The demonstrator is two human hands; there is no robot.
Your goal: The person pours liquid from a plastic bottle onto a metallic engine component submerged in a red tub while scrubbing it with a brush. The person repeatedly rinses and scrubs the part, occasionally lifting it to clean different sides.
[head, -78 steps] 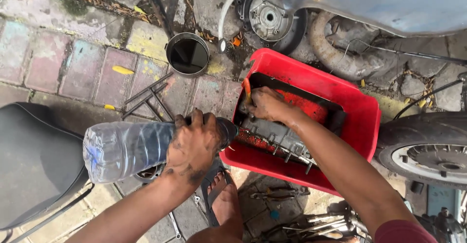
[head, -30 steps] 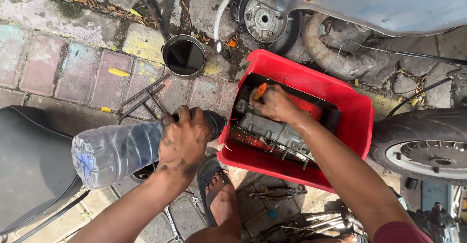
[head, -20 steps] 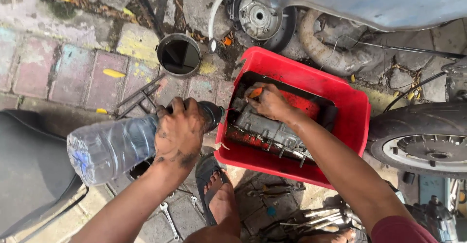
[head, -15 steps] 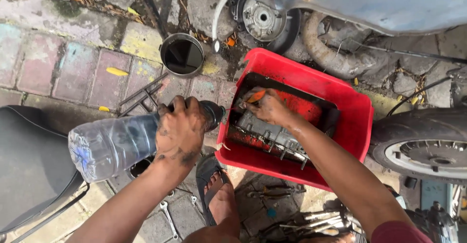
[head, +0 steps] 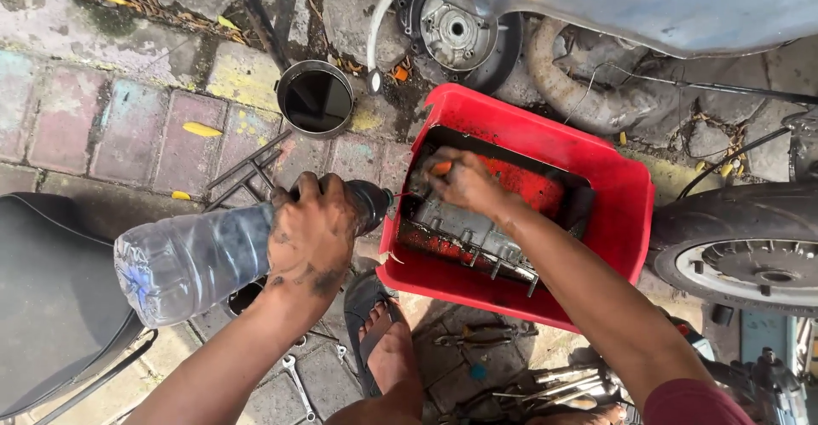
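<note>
Little has shifted since the earlier frame: the grimy left hand (head: 313, 231) still wraps the neck of a clear, crinkled plastic bottle (head: 198, 259), tipped toward the red tub (head: 615, 221). Inside, the right hand (head: 460, 181) pinches an orange-handled brush (head: 438, 169) against a ribbed metal casing (head: 464, 236).

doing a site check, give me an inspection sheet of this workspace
surface: paved ground, stained, leaves scattered
job's things: clear bottle tipped toward red tub; metal engine part lies inside the tub
clutter: wrench, pliers and rods on the ground; tin of dark liquid
hands: left hand grips the bottle near its neck; right hand holds an orange-handled tool on the part
cables: thin cable by the exhaust pipe
surroundings: wheel at right, black seat at left, sandalled foot below
</note>
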